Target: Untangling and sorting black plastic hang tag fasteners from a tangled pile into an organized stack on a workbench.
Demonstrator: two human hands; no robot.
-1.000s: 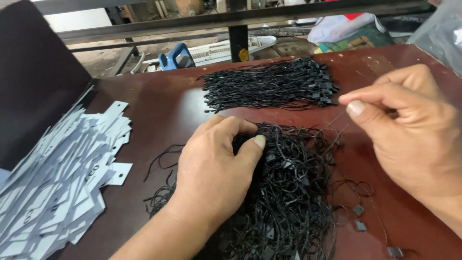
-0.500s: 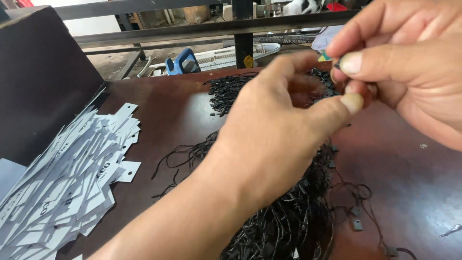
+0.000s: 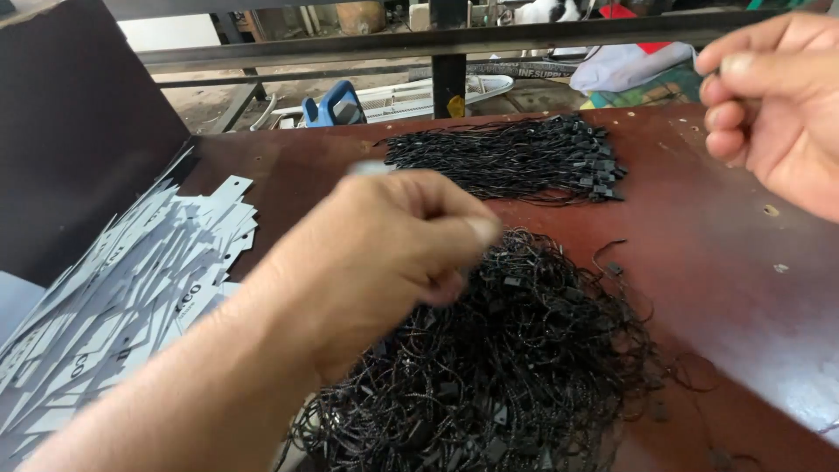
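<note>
1. Tabletop [image 3: 725,262]: dark red-brown, worn surface, carrying everything below. Beyond its far edge runs a metal rail [image 3: 437,39].
2. Left hand [image 3: 376,253]: raised over the near heap, blurred, fingers curled in a narrow pinch. Something pale shows at the top of the knuckles; whether the grip holds a string or a tag cannot be told.
3. Loose heap of black tag strings [image 3: 516,367]: tangled, directly under the left hand, spreading to the near edge. Risk: lifting one loop would likely drag neighbours along, since the strands cross each other everywhere.
4. Pile of white paper tags [image 3: 131,297]: fanned along the left edge, overlapping, some at the tabletop's rim. Risk: a sweep of the forearm could push them off.
5. Right hand [image 3: 778,105]: high at the right, well apart from the heaps, fingertips drawn together in a narrow grip; anything held is too thin to see.
6. Sorted bundle of black strings [image 3: 516,162]: laid parallel at the far side, ends aligned rightward. Risk: a snagged strand pulled across could disturb it.
7. Stray strings [image 3: 612,258]: single loops beside the heap, easily overlooked.
</note>
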